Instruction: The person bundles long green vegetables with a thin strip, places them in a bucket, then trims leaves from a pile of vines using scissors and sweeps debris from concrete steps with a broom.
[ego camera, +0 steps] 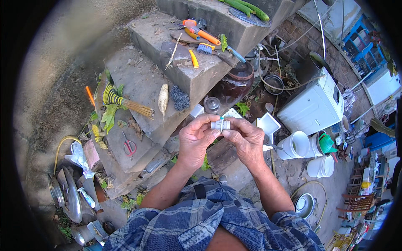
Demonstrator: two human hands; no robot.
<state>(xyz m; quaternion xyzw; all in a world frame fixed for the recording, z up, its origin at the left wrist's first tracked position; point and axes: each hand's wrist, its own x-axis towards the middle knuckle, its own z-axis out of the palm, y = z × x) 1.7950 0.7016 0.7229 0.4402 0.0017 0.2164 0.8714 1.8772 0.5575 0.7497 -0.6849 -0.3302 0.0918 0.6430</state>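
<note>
Both hands meet in front of the chest around a small white cylindrical fitting [220, 125] with dark markings and a bit of green at its top. My left hand [196, 138] pinches its left end between thumb and fingers, and my right hand [246, 138] pinches the right end. To their left, on a concrete step, lie a white radish [163, 99] and a dark scouring pad of wiry mesh [180, 98]. Red-handled scissors [129, 148] rest on a lower step, near a bundle of thin sticks [136, 108] bound with yellow and black.
An orange-handled tool [205, 34] and a blue-bristled brush [205, 48] lie on a higher step. Green gourds [251, 9] sit at the top. White buckets [293, 145], a brown glazed jar [235, 81] and a white appliance [311, 102] stand right of the steps.
</note>
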